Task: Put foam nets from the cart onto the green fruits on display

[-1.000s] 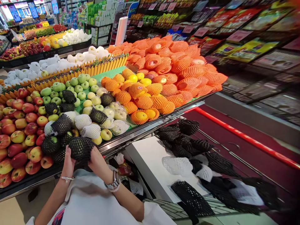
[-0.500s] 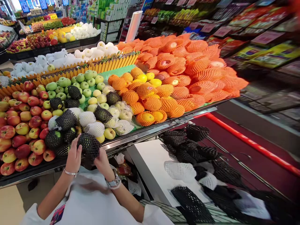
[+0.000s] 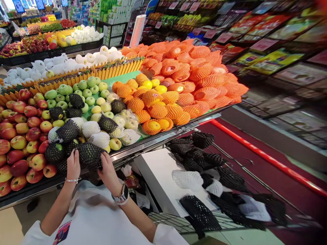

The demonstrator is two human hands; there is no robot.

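Between my two hands is a round, dark green fruit in a black foam net (image 3: 89, 154), above the front edge of the fruit stand. The fingers of my left hand (image 3: 73, 165) are closed on the net's left end. My right hand (image 3: 108, 170) grips its right end, where the net stretches out past the fruit. Just behind lie more fruits in black nets (image 3: 67, 131) and apples in white foam nets (image 3: 99, 140). Red and yellow apples (image 3: 33, 146) are heaped left of my left hand. Part of the held fruit is hidden by the mesh.
Green apples (image 3: 87, 92), orange-netted fruit (image 3: 155, 110) and a large orange-netted pile (image 3: 199, 75) fill the stand. Its metal rim (image 3: 163, 137) runs before me. At right, a cart with a red handle (image 3: 255, 154) holds a white box (image 3: 158, 170) and loose black nets (image 3: 199, 211).
My hands have moved slightly apart, and the black net now looks longer and stretched sideways between them. The camera has turned a little to the right.
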